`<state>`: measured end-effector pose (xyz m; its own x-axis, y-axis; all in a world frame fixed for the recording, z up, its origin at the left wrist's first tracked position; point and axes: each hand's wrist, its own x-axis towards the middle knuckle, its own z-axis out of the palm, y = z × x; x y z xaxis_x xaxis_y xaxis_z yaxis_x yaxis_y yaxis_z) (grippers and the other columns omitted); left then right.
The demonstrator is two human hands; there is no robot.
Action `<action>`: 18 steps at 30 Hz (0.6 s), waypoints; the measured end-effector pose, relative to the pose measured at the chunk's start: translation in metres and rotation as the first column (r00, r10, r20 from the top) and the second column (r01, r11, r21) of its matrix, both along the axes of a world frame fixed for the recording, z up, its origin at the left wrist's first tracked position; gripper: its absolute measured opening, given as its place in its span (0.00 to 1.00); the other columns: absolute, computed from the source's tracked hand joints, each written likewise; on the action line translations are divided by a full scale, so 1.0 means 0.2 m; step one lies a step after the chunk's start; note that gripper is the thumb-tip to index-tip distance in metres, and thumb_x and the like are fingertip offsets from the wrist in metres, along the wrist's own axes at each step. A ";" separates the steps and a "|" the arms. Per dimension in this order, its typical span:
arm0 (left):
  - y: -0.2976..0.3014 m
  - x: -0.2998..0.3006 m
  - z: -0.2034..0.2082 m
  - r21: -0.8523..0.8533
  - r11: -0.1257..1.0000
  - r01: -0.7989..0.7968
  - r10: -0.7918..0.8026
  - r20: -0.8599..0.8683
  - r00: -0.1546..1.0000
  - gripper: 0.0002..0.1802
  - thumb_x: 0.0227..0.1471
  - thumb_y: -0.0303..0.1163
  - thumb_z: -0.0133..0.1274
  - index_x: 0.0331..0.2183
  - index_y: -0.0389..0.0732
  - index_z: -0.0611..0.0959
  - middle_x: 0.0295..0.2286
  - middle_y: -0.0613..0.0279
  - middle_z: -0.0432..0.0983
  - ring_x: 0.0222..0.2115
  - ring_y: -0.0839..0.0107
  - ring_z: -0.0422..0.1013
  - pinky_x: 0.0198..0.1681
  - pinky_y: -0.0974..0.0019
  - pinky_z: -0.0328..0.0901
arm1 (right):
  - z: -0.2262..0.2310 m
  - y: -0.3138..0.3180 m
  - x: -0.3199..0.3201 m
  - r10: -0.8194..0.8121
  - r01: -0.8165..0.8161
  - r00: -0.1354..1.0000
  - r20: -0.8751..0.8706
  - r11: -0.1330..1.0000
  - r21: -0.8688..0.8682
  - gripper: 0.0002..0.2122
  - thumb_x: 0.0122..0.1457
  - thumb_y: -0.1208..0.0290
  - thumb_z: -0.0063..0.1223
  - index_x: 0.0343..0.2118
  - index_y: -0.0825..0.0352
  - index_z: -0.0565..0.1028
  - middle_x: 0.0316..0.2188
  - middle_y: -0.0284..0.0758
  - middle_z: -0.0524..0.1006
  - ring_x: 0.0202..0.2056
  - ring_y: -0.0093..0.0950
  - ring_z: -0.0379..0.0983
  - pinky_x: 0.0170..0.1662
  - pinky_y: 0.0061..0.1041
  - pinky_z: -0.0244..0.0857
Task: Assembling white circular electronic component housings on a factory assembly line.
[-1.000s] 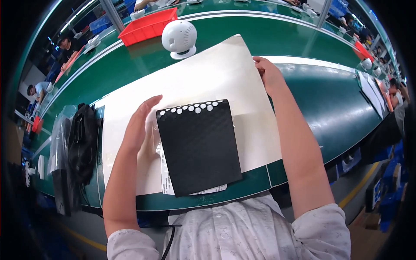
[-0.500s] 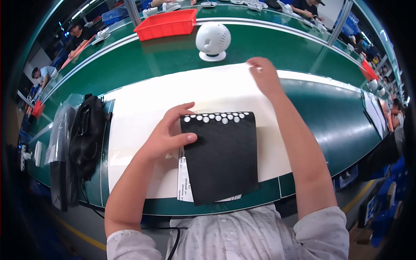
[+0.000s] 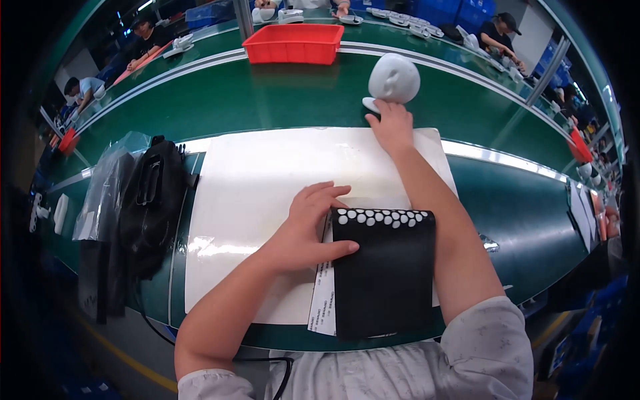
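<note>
A black sheet (image 3: 383, 280) with several white round pads along its far edge lies over a printed white backing paper (image 3: 323, 307), close in front of me. My left hand (image 3: 317, 223) holds its left side, the thumb on top and the other fingers at the far left corner, partly hidden. Past the far edge of the white mat, my right hand (image 3: 392, 125) is closed at the foot of a white round-headed device (image 3: 395, 77). The device leans, and part of its disc base (image 3: 371, 104) shows beside my fingers. My right forearm passes along the sheet's right edge.
A white mat (image 3: 267, 173) covers the middle of the green bench. Left of it lie a black bag (image 3: 152, 200) and a clear plastic bag (image 3: 103, 200). Beyond stands a red bin (image 3: 293, 45). Several people work along the far benches, among white parts (image 3: 407, 23).
My right hand has reached forward from above the mat to the white device, which has turned and tilted. My left hand remains on the black sheet. The whole view has shifted.
</note>
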<state>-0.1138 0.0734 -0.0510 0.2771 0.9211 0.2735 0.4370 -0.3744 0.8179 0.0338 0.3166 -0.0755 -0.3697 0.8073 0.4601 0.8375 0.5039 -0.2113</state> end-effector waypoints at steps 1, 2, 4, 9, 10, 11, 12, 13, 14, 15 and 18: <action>-0.01 0.01 0.02 -0.002 1.000 0.001 -0.001 0.002 1.000 0.27 0.32 0.30 0.60 0.38 0.42 0.68 0.50 0.55 0.55 0.54 0.58 0.43 0.55 0.59 0.41 | 0.00 -0.01 0.02 -0.013 0.020 0.998 -0.055 0.991 0.135 0.15 0.47 0.63 0.50 0.38 0.60 0.69 0.38 0.35 0.69 0.44 0.34 0.62 0.45 0.32 0.55; -0.03 0.02 0.05 0.189 0.982 -0.013 0.027 -0.073 0.997 0.24 0.33 0.28 0.59 0.36 0.41 0.69 0.47 0.54 0.60 0.52 0.57 0.49 0.53 0.59 0.46 | 0.00 -0.01 0.04 -0.019 0.048 0.994 -0.112 0.963 0.266 0.14 0.45 0.66 0.53 0.36 0.61 0.70 0.36 0.34 0.70 0.43 0.34 0.62 0.44 0.31 0.56; -0.07 0.07 0.10 0.372 0.928 -0.001 0.056 -0.139 0.989 0.20 0.34 0.27 0.57 0.34 0.40 0.70 0.43 0.53 0.65 0.50 0.56 0.56 0.51 0.59 0.51 | 0.02 0.02 0.15 0.011 0.037 0.992 -0.129 0.930 0.365 0.11 0.46 0.70 0.53 0.34 0.64 0.71 0.32 0.39 0.71 0.37 0.38 0.66 0.39 0.30 0.60; -0.26 0.16 0.14 0.460 0.837 0.297 -0.359 0.052 0.932 0.14 0.36 0.24 0.49 0.32 0.37 0.72 0.33 0.52 0.72 0.32 0.59 0.71 0.32 0.65 0.67 | 0.32 -0.30 0.32 0.293 -0.147 0.785 -0.546 0.944 0.295 0.12 0.49 0.67 0.53 0.34 0.68 0.70 0.26 0.34 0.72 0.28 0.24 0.69 0.32 0.19 0.62; -0.31 0.17 0.16 0.471 0.813 0.341 -0.410 0.049 0.911 0.13 0.37 0.24 0.48 0.32 0.37 0.73 0.33 0.55 0.72 0.32 0.61 0.71 0.33 0.66 0.67 | 0.41 -0.42 0.35 0.265 -0.253 0.644 -0.718 0.959 0.127 0.12 0.51 0.66 0.51 0.33 0.69 0.70 0.25 0.34 0.72 0.25 0.21 0.68 0.29 0.18 0.61; -0.35 0.17 0.15 0.492 0.787 0.373 -0.448 0.038 0.893 0.12 0.38 0.25 0.47 0.32 0.37 0.73 0.33 0.55 0.72 0.32 0.61 0.71 0.33 0.66 0.67 | 0.47 -0.54 0.37 0.183 -0.382 0.485 -0.855 0.924 -0.019 0.12 0.52 0.65 0.49 0.33 0.69 0.69 0.24 0.33 0.72 0.23 0.18 0.66 0.26 0.17 0.61; -0.38 0.18 0.15 0.515 0.752 0.411 -0.493 0.027 0.869 0.11 0.40 0.26 0.46 0.32 0.37 0.73 0.33 0.55 0.72 0.32 0.61 0.71 0.33 0.66 0.68 | 0.52 -0.63 0.41 0.174 -0.371 0.488 -0.856 0.928 -0.023 0.12 0.52 0.65 0.49 0.33 0.69 0.69 0.24 0.33 0.72 0.23 0.18 0.66 0.26 0.17 0.61; -0.42 0.19 0.16 0.528 0.738 0.419 -0.494 0.001 0.869 0.10 0.43 0.27 0.45 0.32 0.36 0.74 0.32 0.55 0.73 0.32 0.60 0.71 0.33 0.66 0.68 | 0.54 -0.70 0.44 0.120 -0.577 0.366 -0.923 0.807 -0.124 0.11 0.52 0.66 0.49 0.33 0.69 0.69 0.25 0.33 0.72 0.23 0.16 0.65 0.25 0.15 0.60; -0.41 0.19 0.15 0.525 0.739 0.422 -0.499 0.005 0.866 0.10 0.43 0.27 0.45 0.32 0.36 0.74 0.32 0.55 0.73 0.32 0.60 0.71 0.33 0.66 0.68 | 0.56 -0.77 0.47 0.029 -0.742 0.268 -0.963 0.643 -0.187 0.11 0.52 0.66 0.49 0.34 0.69 0.68 0.26 0.32 0.72 0.23 0.14 0.65 0.25 0.13 0.59; -0.38 0.19 0.15 0.464 0.722 0.514 -0.600 0.050 0.798 0.11 0.44 0.29 0.46 0.32 0.34 0.73 0.33 0.49 0.72 0.33 0.56 0.71 0.33 0.63 0.68 | 0.57 -0.84 0.49 0.025 -0.737 0.270 -0.963 0.649 -0.190 0.11 0.52 0.66 0.49 0.34 0.69 0.68 0.26 0.32 0.72 0.23 0.14 0.65 0.25 0.13 0.59; -0.35 0.17 0.18 0.450 0.770 0.451 -0.577 0.191 0.794 0.14 0.39 0.24 0.50 0.33 0.31 0.70 0.29 0.43 0.72 0.29 0.53 0.72 0.30 0.60 0.68 | 0.52 -1.00 0.43 -0.041 -0.841 0.297 -0.954 0.462 -0.282 0.12 0.52 0.68 0.49 0.35 0.71 0.66 0.27 0.33 0.72 0.25 0.14 0.65 0.28 0.13 0.59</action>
